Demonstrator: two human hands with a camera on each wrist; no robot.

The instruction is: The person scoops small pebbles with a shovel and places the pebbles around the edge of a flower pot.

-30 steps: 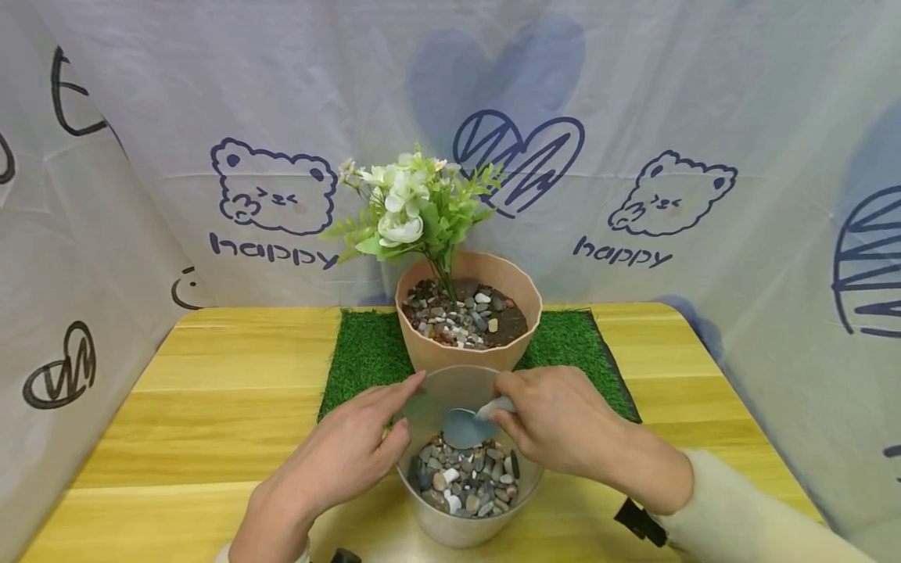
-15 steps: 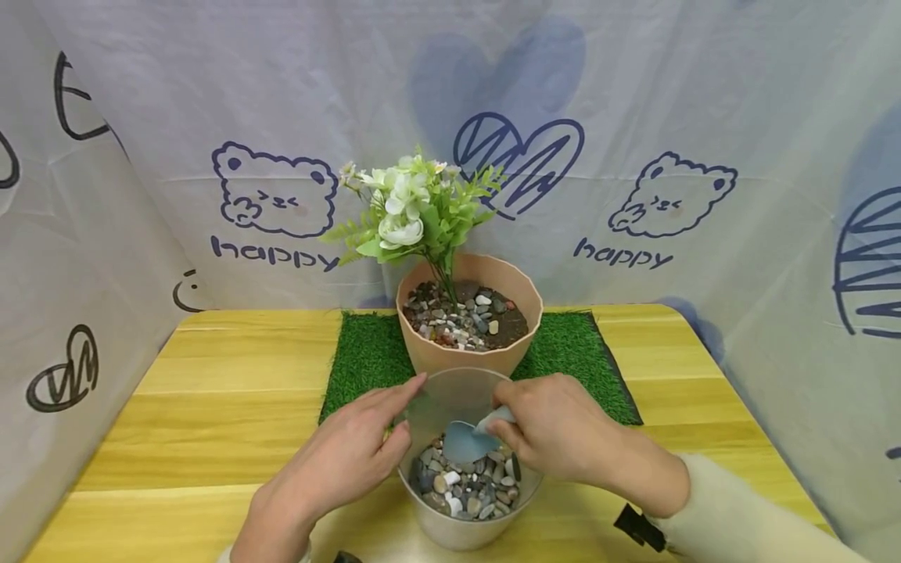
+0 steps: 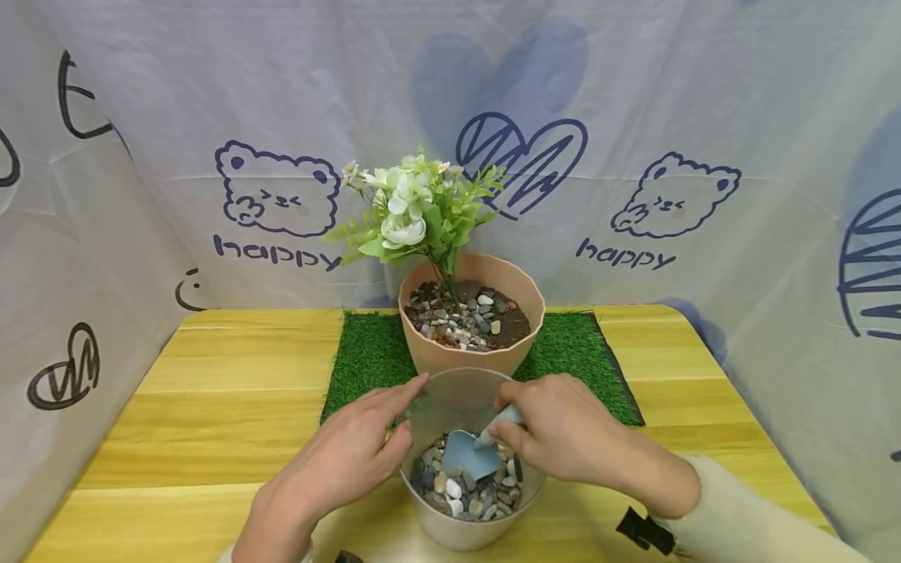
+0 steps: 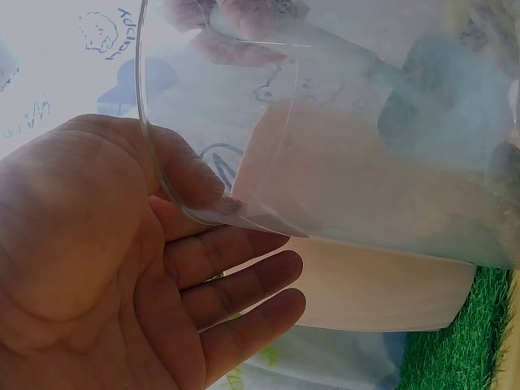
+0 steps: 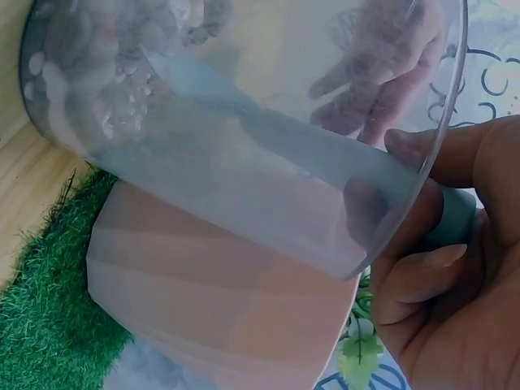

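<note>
A clear plastic bucket [image 3: 461, 539] stands at the table's front, with pebbles [image 3: 454, 489] in its bottom. My left hand [image 3: 352, 446] pinches its left rim, thumb inside and fingers outside, as the left wrist view [image 4: 138, 260] of that hand shows. My right hand [image 3: 563, 426] grips the handle of a small blue-grey shovel [image 3: 472, 456] over the right rim. The shovel's blade tilts down into the pebbles, its tip partly hidden by them. Through the bucket wall in the right wrist view, the shovel handle [image 5: 325, 158] runs down from my right thumb and fingers [image 5: 418, 284].
Behind the bucket, a peach flowerpot [image 3: 472, 360] stands on a green turf mat [image 3: 577, 363]. It holds dark soil, pebbles and a bunch of white flowers [image 3: 404, 211] with green leaves. A printed cloth [image 3: 450, 86] hangs behind the wooden table [image 3: 211, 407].
The shovel's blade has come down and forward into the pebbles, with the handle now steeper. My right hand has lowered slightly. The left hand keeps its place on the rim.
</note>
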